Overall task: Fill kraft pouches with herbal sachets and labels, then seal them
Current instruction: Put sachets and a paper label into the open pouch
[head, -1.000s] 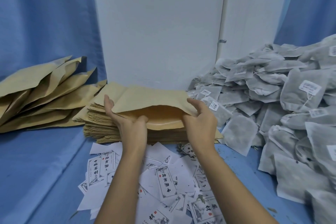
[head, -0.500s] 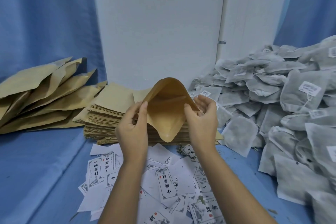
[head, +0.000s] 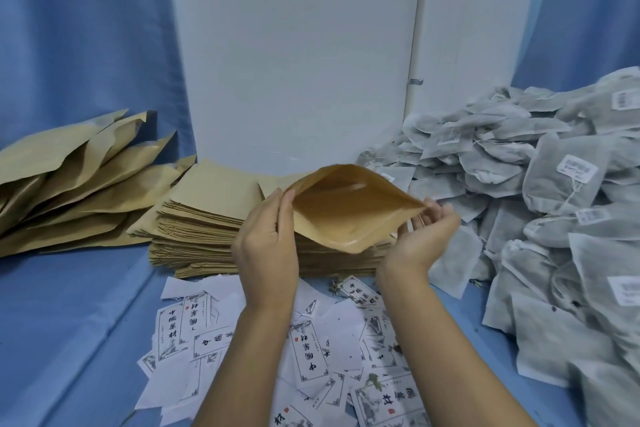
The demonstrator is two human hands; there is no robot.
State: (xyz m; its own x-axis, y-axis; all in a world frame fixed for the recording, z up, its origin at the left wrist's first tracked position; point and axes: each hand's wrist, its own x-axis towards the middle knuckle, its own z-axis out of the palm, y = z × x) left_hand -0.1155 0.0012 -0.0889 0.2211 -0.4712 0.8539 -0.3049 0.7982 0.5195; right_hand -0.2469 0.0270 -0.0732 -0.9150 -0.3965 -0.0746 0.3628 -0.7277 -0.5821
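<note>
The left hand (head: 266, 248) and right hand (head: 424, 239) each pinch one side of the kraft pouch (head: 346, 218), its mouth wide; herbal sachets (head: 561, 184) lie at 3 o'clock.

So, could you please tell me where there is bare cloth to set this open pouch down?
The widest bare blue cloth lies front left, bordered by the loose pouch pile, the flat pouch stack and the scattered labels. A narrow strip runs between the labels and the sachet heap. Centre and right are crowded.
</note>
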